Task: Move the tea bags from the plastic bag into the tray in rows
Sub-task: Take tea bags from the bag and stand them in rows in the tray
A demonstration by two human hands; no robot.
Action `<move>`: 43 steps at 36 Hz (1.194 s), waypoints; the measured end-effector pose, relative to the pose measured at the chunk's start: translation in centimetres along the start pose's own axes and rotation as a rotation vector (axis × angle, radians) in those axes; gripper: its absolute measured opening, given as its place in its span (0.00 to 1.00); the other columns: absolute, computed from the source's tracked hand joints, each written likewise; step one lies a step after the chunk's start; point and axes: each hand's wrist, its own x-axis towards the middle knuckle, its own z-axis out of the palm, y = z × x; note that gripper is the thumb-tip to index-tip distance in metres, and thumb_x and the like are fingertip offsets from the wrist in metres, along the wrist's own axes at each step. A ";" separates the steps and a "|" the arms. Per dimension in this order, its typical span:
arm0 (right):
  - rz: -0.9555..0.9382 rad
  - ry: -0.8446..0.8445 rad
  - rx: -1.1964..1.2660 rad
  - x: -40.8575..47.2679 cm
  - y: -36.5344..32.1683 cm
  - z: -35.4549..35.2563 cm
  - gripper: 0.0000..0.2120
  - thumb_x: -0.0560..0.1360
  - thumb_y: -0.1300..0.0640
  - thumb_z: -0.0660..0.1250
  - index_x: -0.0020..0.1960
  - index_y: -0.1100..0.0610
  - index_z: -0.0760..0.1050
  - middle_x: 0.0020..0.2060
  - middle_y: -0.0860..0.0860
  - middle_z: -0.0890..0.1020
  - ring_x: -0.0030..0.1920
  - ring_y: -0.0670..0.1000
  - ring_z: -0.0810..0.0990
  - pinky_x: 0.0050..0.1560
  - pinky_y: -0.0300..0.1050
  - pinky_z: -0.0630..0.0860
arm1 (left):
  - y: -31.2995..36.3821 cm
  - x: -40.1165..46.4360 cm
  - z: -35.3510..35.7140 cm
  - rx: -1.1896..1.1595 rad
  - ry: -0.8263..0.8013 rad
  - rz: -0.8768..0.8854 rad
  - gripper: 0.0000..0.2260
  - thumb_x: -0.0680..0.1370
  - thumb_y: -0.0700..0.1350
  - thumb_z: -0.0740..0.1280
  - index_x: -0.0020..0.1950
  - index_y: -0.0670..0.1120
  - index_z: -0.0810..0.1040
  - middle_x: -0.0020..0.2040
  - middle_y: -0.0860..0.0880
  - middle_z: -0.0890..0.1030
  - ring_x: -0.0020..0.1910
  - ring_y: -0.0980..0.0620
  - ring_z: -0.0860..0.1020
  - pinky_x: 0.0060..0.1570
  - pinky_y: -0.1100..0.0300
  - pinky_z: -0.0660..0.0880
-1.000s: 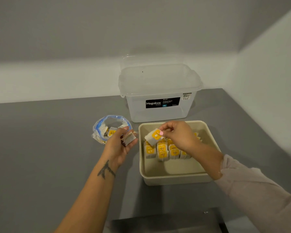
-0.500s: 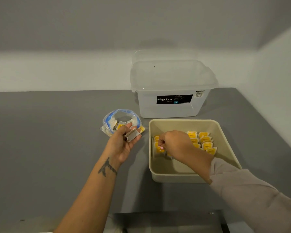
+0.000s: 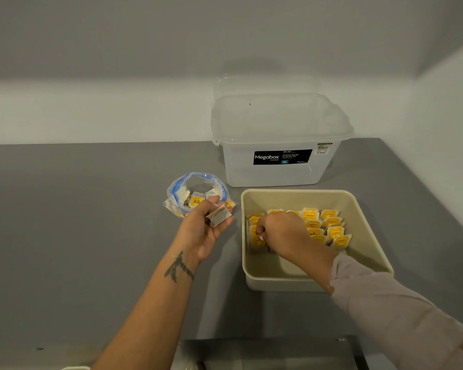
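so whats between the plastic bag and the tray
In the head view, the left hand holding a tea bag sits between the plastic bag and the tray.

Storage box (image 3: 277,156): translucent plastic, lidded, with a black "Megabox" label on its front face and a small white price sticker at the label's upper right. Grey tabletop (image 3: 78,222): the box stands on it, toward the far edge. Pale wall (image 3: 118,76): rises just behind the box and meets a second wall at the box's right.
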 end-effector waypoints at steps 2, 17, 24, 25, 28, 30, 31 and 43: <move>0.002 0.007 0.008 0.0 0.1 0.1 0.09 0.77 0.55 0.63 0.53 0.47 0.80 0.51 0.51 0.82 0.51 0.54 0.79 0.46 0.41 0.69 | 0.0 0.1 0.0 -0.004 0.005 -0.003 0.15 0.77 0.36 0.60 0.64 0.40 0.73 0.58 0.39 0.79 0.51 0.45 0.81 0.42 0.54 0.80; 0.056 0.126 0.224 -0.1 0.8 -1.3 0.09 0.76 0.50 0.65 0.55 0.49 0.76 0.47 0.47 0.80 0.48 0.51 0.78 0.43 0.41 0.71 | -0.2 0.9 0.6 0.019 -0.024 -0.034 0.13 0.78 0.33 0.61 0.61 0.39 0.75 0.56 0.39 0.80 0.54 0.43 0.80 0.40 0.56 0.81; -0.135 0.365 0.586 -0.4 0.0 -3.9 0.18 0.70 0.59 0.69 0.58 0.47 0.75 0.42 0.43 0.75 0.43 0.45 0.75 0.43 0.43 0.74 | -0.4 1.0 1.5 0.031 -0.131 -0.008 0.08 0.78 0.37 0.61 0.55 0.37 0.75 0.43 0.41 0.81 0.41 0.46 0.81 0.37 0.56 0.81; -0.166 0.366 0.586 -0.6 -0.2 -4.2 0.19 0.70 0.58 0.70 0.59 0.45 0.75 0.42 0.42 0.74 0.42 0.43 0.75 0.43 0.41 0.74 | -0.4 1.0 1.6 0.040 -0.150 -0.011 0.07 0.78 0.38 0.61 0.53 0.37 0.75 0.43 0.41 0.81 0.40 0.46 0.81 0.38 0.57 0.81; -0.200 0.323 0.503 -0.7 -0.8 -5.0 0.19 0.72 0.52 0.69 0.62 0.43 0.75 0.42 0.42 0.72 0.40 0.42 0.72 0.41 0.39 0.71 | -0.7 0.9 2.0 0.071 -0.208 -0.019 0.08 0.78 0.40 0.59 0.48 0.38 0.77 0.43 0.42 0.82 0.40 0.47 0.81 0.42 0.57 0.80; -0.184 0.288 0.435 -0.6 -1.0 -5.3 0.16 0.74 0.50 0.67 0.62 0.42 0.75 0.42 0.42 0.71 0.41 0.43 0.72 0.40 0.39 0.70 | -0.9 0.8 2.3 0.085 -0.236 -0.019 0.10 0.78 0.41 0.58 0.48 0.38 0.77 0.43 0.42 0.82 0.41 0.47 0.81 0.43 0.57 0.80; -0.172 0.277 0.420 -0.4 -1.0 -5.4 0.14 0.75 0.50 0.67 0.60 0.43 0.76 0.42 0.43 0.71 0.41 0.43 0.73 0.40 0.40 0.69 | -1.0 0.7 2.4 0.093 -0.242 -0.020 0.11 0.79 0.42 0.57 0.50 0.38 0.77 0.44 0.42 0.83 0.42 0.47 0.81 0.45 0.56 0.79; -0.104 0.266 0.826 0.0 0.5 -6.0 0.10 0.75 0.61 0.68 0.42 0.45 0.79 0.40 0.42 0.83 0.35 0.33 0.76 0.38 0.28 0.68 | -0.9 0.6 2.7 0.112 -0.291 -0.301 0.22 0.82 0.53 0.54 0.58 0.36 0.76 0.50 0.37 0.82 0.42 0.45 0.84 0.41 0.53 0.81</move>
